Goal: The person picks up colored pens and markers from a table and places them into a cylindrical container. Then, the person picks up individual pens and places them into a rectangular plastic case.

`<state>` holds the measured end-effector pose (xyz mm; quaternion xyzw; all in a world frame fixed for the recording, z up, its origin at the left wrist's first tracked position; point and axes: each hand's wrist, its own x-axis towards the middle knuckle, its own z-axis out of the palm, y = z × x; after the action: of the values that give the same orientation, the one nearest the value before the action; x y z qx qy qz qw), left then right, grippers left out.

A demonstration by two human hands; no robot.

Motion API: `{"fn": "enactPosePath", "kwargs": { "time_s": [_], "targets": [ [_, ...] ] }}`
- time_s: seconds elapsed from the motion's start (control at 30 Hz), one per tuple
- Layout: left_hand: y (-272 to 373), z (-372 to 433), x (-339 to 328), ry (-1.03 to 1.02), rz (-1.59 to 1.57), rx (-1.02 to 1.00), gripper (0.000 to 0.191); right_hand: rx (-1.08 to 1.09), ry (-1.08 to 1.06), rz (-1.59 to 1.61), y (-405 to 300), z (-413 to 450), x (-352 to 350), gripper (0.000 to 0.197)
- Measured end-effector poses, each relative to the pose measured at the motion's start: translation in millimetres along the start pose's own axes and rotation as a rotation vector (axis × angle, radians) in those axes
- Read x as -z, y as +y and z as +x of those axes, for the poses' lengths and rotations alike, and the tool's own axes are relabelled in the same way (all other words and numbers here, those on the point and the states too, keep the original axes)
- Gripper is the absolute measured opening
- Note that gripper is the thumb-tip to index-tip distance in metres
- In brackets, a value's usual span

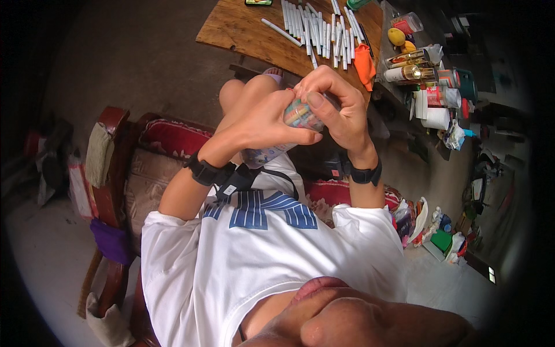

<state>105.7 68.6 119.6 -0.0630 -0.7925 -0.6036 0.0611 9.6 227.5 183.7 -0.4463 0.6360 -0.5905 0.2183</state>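
Observation:
In front of my chest is a clear plastic container (303, 115) with coloured stick-like pieces inside and printed drawings on its lower part. My left hand (262, 117) wraps around its side, the thumb lying across the near face. At the upper end, my right hand (340, 97) grips it with thumb and bent fingers. The fingers hide most of that end, so I cannot tell whether it has a lid. Beyond my hands, several white markers (325, 34) lie loosely spread on a wooden table (234, 26).
An orange cloth or pouch (364, 65) hangs over the table's right edge. Bottles (405, 73), jars and yellow fruit (396, 37) crowd a surface to the right. A wooden chair (112, 173) with red cushions is around me. Bags and wrappers (442, 234) lie at lower right.

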Motion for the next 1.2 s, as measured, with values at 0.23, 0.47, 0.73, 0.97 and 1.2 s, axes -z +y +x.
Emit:
{"fn": "enactPosePath", "kwargs": {
  "time_s": [0.23,0.47,0.73,0.97,1.2],
  "targets": [
    [2.0,-3.6,0.1,-0.093,-0.212,0.085,0.054,0.020,-0.065,-0.004,0.5,-1.9,1.5,0.013],
    [5.9,-4.7,2.6,-0.120,-0.251,0.069,0.053,-0.011,-0.023,0.109,4.7,-6.0,2.4,0.013],
    [7.4,-3.8,7.5,-0.163,-0.197,0.085,0.046,-0.034,-0.051,0.115,2.3,-6.6,4.5,0.012],
    [13.3,-6.1,7.7,-0.120,-0.280,0.084,0.045,-0.018,-0.088,0.049,-0.7,-2.7,6.6,0.011],
    [15.0,-5.8,9.5,-0.128,-0.279,0.118,0.044,0.007,-0.103,0.032,1.5,-1.8,7.5,0.013]
  ]
}}
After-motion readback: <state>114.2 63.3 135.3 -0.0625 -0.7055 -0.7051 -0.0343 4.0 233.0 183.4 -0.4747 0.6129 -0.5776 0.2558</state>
